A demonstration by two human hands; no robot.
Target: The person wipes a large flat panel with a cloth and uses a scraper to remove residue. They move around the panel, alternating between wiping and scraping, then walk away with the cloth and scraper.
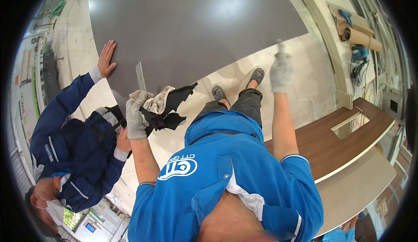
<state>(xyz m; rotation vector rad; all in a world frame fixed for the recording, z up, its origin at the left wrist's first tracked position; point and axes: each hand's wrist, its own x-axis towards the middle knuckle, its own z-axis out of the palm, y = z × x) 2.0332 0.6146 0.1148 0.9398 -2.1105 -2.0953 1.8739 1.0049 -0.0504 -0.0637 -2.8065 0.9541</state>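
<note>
My left hand point(137, 115), in a pale grey work glove, is closed around a bundle of rags. One rag is a cream patterned cloth point(159, 101); the other is a torn black cloth point(177, 98). A flat, narrow scraper-like blade point(140, 76) sticks up from the same hand, over the edge of a large dark grey panel point(183, 20). Off to the right, my gloved right hand point(281, 73) is raised near the panel's right corner, apart from it. Motion smears its fingers, and whether it holds anything cannot be made out.
At left a co-worker point(74, 142) in dark blue rests one hand point(106, 59) on the panel. Brown boards point(335, 142), one with a rectangular cutout, lie at right. Beyond a long beam point(320, 28) are brown paper rolls point(363, 38) and a blue power tool point(360, 54).
</note>
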